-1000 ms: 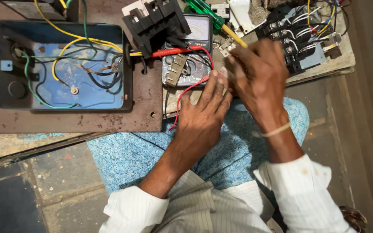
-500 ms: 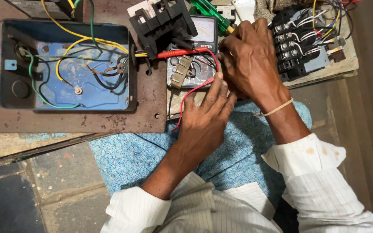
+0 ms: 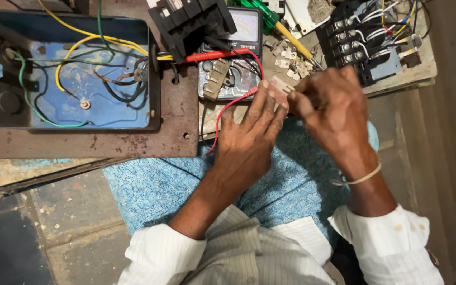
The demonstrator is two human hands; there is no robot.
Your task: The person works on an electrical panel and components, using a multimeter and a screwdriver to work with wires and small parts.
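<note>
While the left hand (image 3: 249, 140) lies flat with fingers spread on the blue cloth (image 3: 159, 184), its fingertips touch a small pinkish part (image 3: 279, 87) just below the meter (image 3: 229, 66). The right hand (image 3: 333, 108) is curled shut around something (hidden, perhaps a tool) beside that part. A red wire (image 3: 228, 108) runs under the left hand. The open metal box (image 3: 69, 74) sits well apart, to the left.

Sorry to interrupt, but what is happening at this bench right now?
A person is working over an analog multimeter. The left hand lies flat beside its red lead, while the right hand pinches a small pinkish part by the meter. An open blue wiring box sits to the left, untouched.
</note>
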